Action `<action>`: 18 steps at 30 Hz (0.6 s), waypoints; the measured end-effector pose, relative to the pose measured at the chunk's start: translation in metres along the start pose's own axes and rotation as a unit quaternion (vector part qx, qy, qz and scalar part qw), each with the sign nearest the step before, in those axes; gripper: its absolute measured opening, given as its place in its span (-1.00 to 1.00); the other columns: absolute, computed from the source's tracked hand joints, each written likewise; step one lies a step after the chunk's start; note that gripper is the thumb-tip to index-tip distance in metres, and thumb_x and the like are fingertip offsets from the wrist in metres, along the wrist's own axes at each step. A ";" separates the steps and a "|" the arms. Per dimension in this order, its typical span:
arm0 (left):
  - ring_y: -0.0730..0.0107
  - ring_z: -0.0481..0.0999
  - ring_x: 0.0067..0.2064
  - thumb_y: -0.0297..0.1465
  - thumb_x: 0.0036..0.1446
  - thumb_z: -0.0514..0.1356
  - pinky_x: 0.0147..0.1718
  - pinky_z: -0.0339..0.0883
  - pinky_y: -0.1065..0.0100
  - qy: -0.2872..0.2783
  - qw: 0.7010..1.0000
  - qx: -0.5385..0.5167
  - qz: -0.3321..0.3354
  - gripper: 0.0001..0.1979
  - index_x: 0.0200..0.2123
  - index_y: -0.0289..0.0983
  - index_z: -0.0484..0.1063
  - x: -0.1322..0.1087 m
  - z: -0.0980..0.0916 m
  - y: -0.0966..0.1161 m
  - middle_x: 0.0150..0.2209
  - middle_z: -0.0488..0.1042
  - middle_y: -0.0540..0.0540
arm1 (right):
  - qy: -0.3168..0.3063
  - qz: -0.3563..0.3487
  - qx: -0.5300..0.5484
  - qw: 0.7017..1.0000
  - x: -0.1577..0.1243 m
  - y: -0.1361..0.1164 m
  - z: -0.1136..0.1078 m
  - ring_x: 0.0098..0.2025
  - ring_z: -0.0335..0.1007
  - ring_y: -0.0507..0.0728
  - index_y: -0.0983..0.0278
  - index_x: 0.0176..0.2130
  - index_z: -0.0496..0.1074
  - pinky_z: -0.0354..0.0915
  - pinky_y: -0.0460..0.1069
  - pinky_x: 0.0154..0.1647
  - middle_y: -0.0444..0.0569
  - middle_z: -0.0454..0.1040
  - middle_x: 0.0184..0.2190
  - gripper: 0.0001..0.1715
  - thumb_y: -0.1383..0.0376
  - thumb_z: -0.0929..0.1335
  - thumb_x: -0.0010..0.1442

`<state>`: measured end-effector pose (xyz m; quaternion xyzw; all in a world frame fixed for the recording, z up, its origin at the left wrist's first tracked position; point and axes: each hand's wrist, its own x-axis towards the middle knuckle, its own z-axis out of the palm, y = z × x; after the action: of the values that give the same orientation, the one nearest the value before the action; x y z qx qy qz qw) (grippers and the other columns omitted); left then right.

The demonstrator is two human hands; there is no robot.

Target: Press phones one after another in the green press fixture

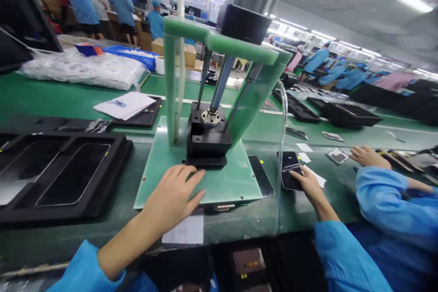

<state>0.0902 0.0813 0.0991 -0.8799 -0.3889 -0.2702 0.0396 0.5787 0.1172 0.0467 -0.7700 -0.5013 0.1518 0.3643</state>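
Note:
My left hand [176,189] rests on the pale green base plate [212,187] of a press, fingers stretched and thumb apart. Its fingertips are at the front lower edge of the press's black block [209,141]; whether they touch anything beneath it is hidden. My right hand [310,185] grips the lower right edge of a dark smartphone [289,169] on the bench, with a finger across its surface. Another dark phone panel [262,175] with a yellow tab lies beside the base plate, partly behind it.
At left, a black foam tray [112,169] holds phone panels [77,173]. A clear hose [283,123] hangs right of the press. A co-worker's hand [369,157] is at the right, near a small device [338,156]. Papers [125,105] and a plastic-wrapped bundle [82,68] lie behind.

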 end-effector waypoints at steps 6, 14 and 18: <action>0.01 0.45 -0.07 -0.40 0.31 0.08 -0.13 0.46 0.03 0.050 0.997 0.063 0.011 -0.72 -0.01 -0.43 0.42 -0.003 0.003 0.005 -0.11 0.46 -0.29 | -0.019 0.040 -0.044 0.998 0.016 0.018 0.017 -0.21 0.46 0.44 0.30 -0.20 0.43 0.38 0.25 -0.07 0.17 0.51 -0.37 -0.31 -0.12 0.34 -0.20; 0.04 0.48 -0.10 -0.44 0.28 0.06 -0.15 0.48 0.07 0.059 0.995 0.084 0.017 -0.77 -0.12 -0.42 0.47 -0.001 0.002 0.009 -0.14 0.50 -0.28 | -0.004 -0.095 -0.171 0.981 -0.004 0.001 0.032 0.14 0.20 0.58 0.42 -0.07 0.40 0.12 0.39 0.21 0.43 0.35 0.03 -0.27 -0.10 0.23 0.02; 0.03 0.49 -0.11 -0.45 0.28 0.06 -0.15 0.49 0.06 0.059 0.994 0.088 0.015 -0.78 -0.14 -0.41 0.48 -0.001 0.002 0.009 -0.15 0.51 -0.27 | -0.098 -0.176 -0.194 0.960 -0.035 -0.029 0.064 0.15 0.23 0.51 0.35 0.18 0.30 0.19 0.31 0.19 0.27 0.30 0.16 -0.25 -0.09 0.28 0.21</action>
<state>0.0971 0.0747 0.0979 -0.8612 -0.3950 -0.2858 0.1439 0.5050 0.1198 0.0187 -0.7070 -0.6817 0.0602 0.1784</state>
